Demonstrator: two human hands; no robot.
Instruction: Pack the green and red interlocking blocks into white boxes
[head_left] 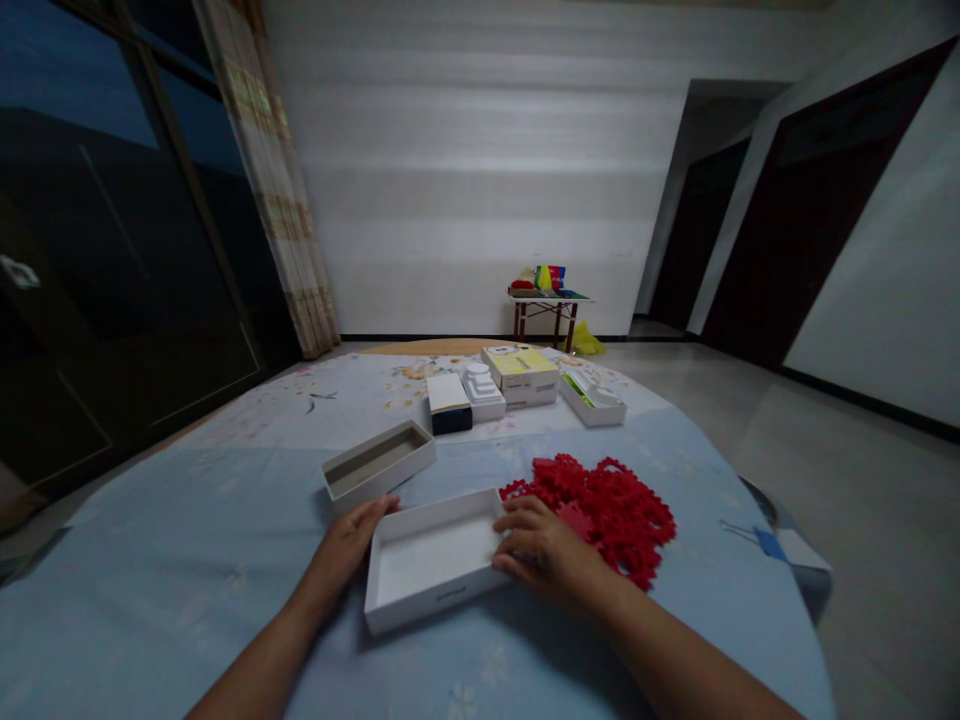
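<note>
In front of me sits an open white box (pixel 439 560), shallow and with nothing inside. My left hand (pixel 351 535) holds it at the left end, with fingertips at the far left corner. At the right end, my right hand (pixel 544 550) grips the wall, its fingers curled over the edge. Just beyond the right hand lies a pile of red toothed plastic pieces (pixel 622 515), partly hidden by that hand. A narrower white box with a grey inside (pixel 379 462) stands past my left hand.
Farther back are a yellow and white box (pixel 521 373), a dark and white box (pixel 448 402), a white stepped piece (pixel 484 390) and an open white box with green (pixel 592 397). A flowered cloth (pixel 247 560) covers the round table. A small table (pixel 551 297) stands by the wall.
</note>
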